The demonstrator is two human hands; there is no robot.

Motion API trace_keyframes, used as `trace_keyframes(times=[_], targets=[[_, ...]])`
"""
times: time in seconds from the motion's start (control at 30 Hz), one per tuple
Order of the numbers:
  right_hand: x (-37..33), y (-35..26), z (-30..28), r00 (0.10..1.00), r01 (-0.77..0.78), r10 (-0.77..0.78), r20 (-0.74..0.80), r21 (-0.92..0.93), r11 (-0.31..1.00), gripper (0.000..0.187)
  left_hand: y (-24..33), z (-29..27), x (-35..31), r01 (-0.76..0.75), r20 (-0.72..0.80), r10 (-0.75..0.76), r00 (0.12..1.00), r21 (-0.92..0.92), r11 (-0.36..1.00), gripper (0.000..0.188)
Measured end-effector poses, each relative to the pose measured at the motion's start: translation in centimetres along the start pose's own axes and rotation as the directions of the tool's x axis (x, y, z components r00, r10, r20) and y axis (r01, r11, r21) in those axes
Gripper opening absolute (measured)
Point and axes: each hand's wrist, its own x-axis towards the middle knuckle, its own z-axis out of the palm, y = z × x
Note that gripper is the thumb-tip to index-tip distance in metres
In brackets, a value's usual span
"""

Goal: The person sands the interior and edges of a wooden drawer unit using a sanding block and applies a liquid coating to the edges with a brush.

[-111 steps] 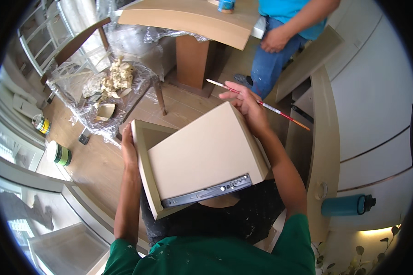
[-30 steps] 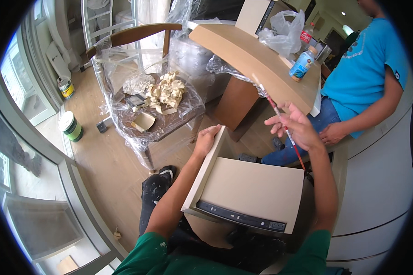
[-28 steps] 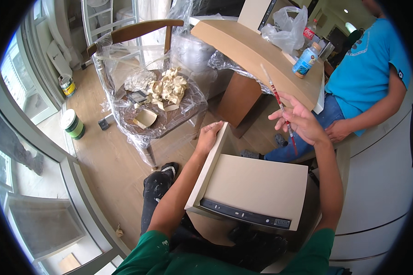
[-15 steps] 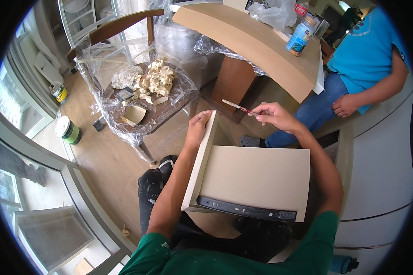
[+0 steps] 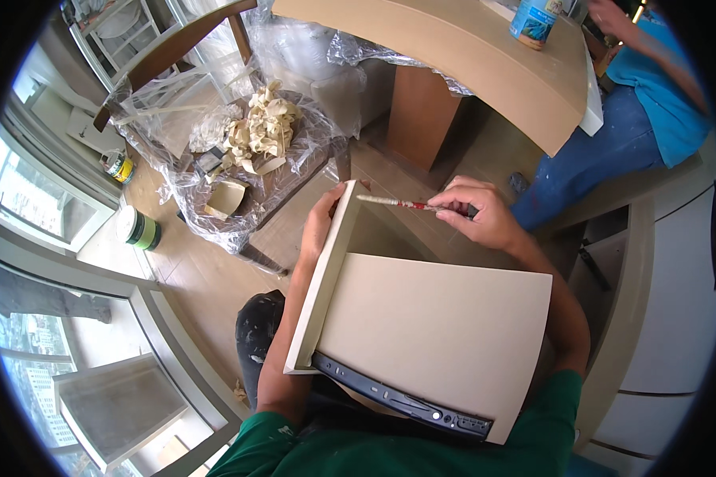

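A cream-coloured drawer (image 5: pixel 445 330) rests over my lap, its front panel (image 5: pixel 324 278) standing on the left side. Along its near lower edge runs a black metal drawer slide (image 5: pixel 398 397). My left hand (image 5: pixel 321 222) is closed round the far end of the front panel, with part of its fingers hidden behind. Between the pinched fingers of my right hand (image 5: pixel 477 211) is a thin, paint-stained brush (image 5: pixel 394 202) with red and pale parts. Its pale tip points left, close to the panel's far top corner; whether it touches there I cannot tell.
A plastic-wrapped chair (image 5: pixel 286 187) holds crumpled masking tape (image 5: pixel 262 127). Cardboard (image 5: pixel 453 60) covers a table bearing a bottle (image 5: pixel 535 24). Another person in blue (image 5: pixel 612 151) stands at the right by white cabinets (image 5: pixel 684 294). Paint tins (image 5: pixel 139 228) stand near the glass door on the left.
My right hand has brought the brush down and left to the drawer's front panel. The drawer sits slightly lower and more tilted in view. The other person's arm has risen.
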Motion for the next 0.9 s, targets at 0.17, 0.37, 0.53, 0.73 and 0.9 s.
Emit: trace_keyframes(times=[0.17, 0.37, 0.53, 0.73, 0.9], targets=[[-0.3, 0.4, 1.2, 0.994, 0.095, -0.093, 0.054, -0.050, 0.994, 0.019, 0.2, 0.9, -0.6, 0.020, -0.008, -0.020, 1.000, -0.030, 0.999, 0.041], [0.4, 0.6, 1.4, 0.981, 0.190, -0.190, 0.030, -0.011, 0.982, 0.022, 0.0, 0.2, -0.5, 0.014, -0.013, -0.014, 1.000, -0.011, 1.000, 0.046], [0.9, 0.4, 2.0, 0.992, 0.120, -0.118, 0.030, -0.039, 0.992, 0.023, 0.1, -0.3, -0.5, 0.043, 0.022, -0.043, 0.999, 0.004, 0.999, 0.049], [0.9, 0.2, 1.1, 0.995, 0.098, -0.097, 0.007, -0.065, 0.993, 0.022, 0.3, 0.5, -0.7, 0.030, -0.044, -0.031, 0.999, -0.035, 0.999, 0.045], [1.0, 0.3, 1.7, 0.993, 0.115, -0.112, 0.042, -0.072, 0.991, 0.021, 0.3, 0.0, -0.6, 0.010, -0.021, -0.009, 1.000, 0.035, 0.999, 0.046]])
